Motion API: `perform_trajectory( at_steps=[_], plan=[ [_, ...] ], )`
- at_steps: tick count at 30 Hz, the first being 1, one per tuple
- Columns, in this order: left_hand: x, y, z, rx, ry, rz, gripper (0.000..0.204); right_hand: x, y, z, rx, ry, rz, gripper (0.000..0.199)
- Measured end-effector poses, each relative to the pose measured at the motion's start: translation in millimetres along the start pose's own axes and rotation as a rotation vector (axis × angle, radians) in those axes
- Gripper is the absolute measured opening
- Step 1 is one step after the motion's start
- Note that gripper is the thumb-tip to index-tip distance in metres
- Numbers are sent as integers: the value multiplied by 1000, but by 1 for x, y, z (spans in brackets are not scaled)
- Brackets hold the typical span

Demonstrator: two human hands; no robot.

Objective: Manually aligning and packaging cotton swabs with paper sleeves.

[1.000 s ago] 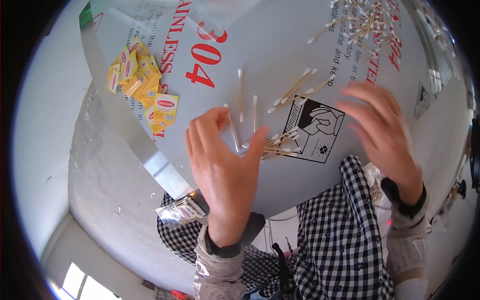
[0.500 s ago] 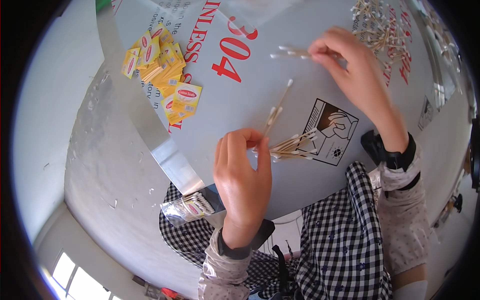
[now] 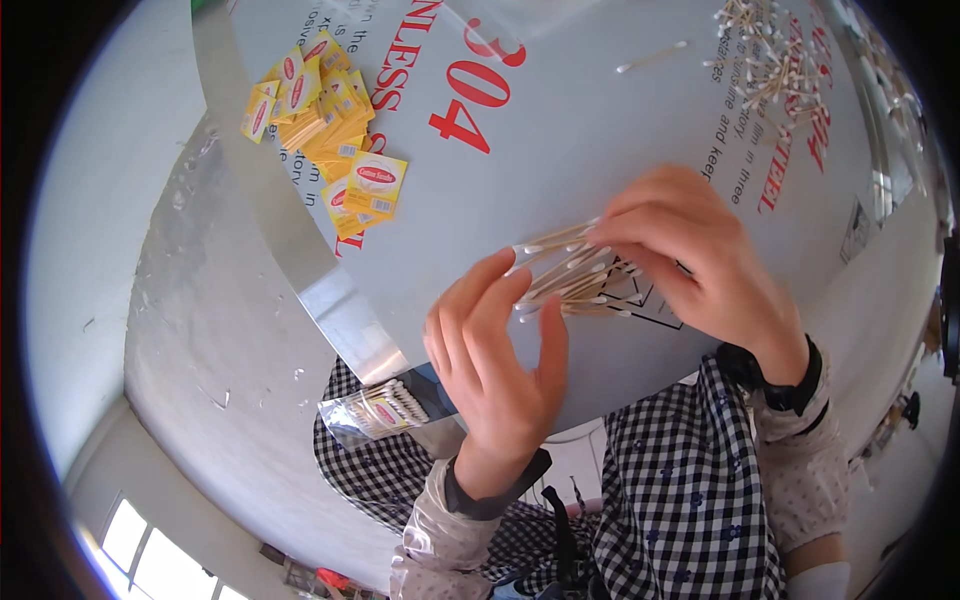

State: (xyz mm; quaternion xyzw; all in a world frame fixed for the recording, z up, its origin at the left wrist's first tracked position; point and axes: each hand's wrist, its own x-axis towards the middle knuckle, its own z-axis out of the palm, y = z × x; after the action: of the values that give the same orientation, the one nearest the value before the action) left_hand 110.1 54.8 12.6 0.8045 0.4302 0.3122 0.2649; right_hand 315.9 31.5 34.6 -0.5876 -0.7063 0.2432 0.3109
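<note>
A small bunch of cotton swabs (image 3: 572,287) lies on the grey metal table, between my two hands. My right hand (image 3: 690,255) is closed in a pinch on the ends of a few cotton swabs (image 3: 558,239), held at the bunch's far side. My left hand (image 3: 497,355) is open at the left end of the bunch, its thumb and fingers apart around the white tips. One single cotton swab (image 3: 652,57) lies apart, farther off on the table. A larger loose heap of cotton swabs (image 3: 775,60) spreads at the far right.
Yellow printed cards (image 3: 325,110) lie in a pile at the far left of the table (image 3: 560,140). A clear packet of cotton swabs (image 3: 375,410) sits at the near left, by the table's edge and the checked cloth (image 3: 680,480).
My right hand has come nearer and left with its swabs, down to the bunch. My left hand has spread its fingers, and the upright swabs beside it no longer stand out. One swab lies farther off.
</note>
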Motion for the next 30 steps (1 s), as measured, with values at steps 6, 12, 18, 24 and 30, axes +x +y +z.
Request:
perform_trajectory(
  at_steps=[6, 12, 18, 24, 30],
  plan=[
    [-27, 29, 21, 404, -442, 40, 104, -47, 8, -13, 83, 324, 318, 14],
    [-10, 34, 47, 500, -443, -3, 112, -55, 14, -18, 32, 371, 361, 13],
    [23, 24, 52, 564, -361, -12, 114, -32, 18, -11, -14, 359, 312, 19],
    [-4, 38, 51, 563, -411, -53, 116, -22, 21, 2, 11, 238, 178, 24],
    [-4, 35, 49, 536, -408, -69, 116, -24, 16, 5, 18, 183, 195, 25]
  ],
)
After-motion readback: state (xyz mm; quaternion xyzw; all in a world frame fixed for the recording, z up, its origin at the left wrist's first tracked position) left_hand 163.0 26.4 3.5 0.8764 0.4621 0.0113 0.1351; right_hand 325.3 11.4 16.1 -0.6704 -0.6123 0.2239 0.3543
